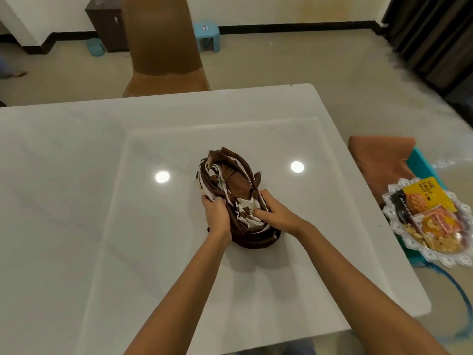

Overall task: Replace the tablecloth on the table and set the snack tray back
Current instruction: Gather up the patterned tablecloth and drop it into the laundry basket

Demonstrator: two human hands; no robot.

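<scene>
My left hand point(216, 212) and right hand point(275, 213) both grip the bunched tablecloth point(235, 185), a brown and white bundle lying near the middle of the bare white table point(76, 175), well apart from every edge. I hold it at the end nearest me. My left fingers are curled into the folds on its left side, and their tips are buried in the cloth, so I cannot see how deep they go. My right thumb lies on a white patch on top while the other fingers wrap round the right side, mostly hidden behind the bundle. The cloth is so crumpled that its pattern is hard to read. 2 bright round light reflections sit on the glossy surface, 1 to each side of the bundle. The snack tray point(435, 260) is off the table, beyond its right edge, resting on what looks like a teal stool point(419, 162); its far rim is cut off by the frame. On it lie a yellow packet point(430, 193) and other packets, blurred. A brown chair point(161, 42) stands at the far edge, and another brown seat point(378, 160) shows at the right edge, partly hidden by the table.
</scene>
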